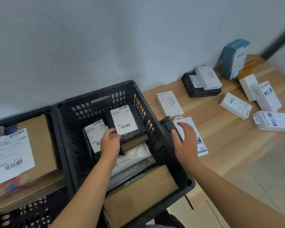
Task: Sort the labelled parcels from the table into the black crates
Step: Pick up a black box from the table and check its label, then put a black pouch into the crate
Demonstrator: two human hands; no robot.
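A black crate stands in the middle with several parcels inside. My left hand is down in it, fingers curled on the near corner of a black labelled box. Beside that lies another black parcel with a white label, and a white bag and a brown carton lie nearer me. My right hand hovers with fingers spread at the crate's right rim, over a flat white package on the wooden table.
A second black crate on the left holds a large brown labelled carton. Several white boxes, a black box with a white one on top, and a teal box lie on the table near the grey wall.
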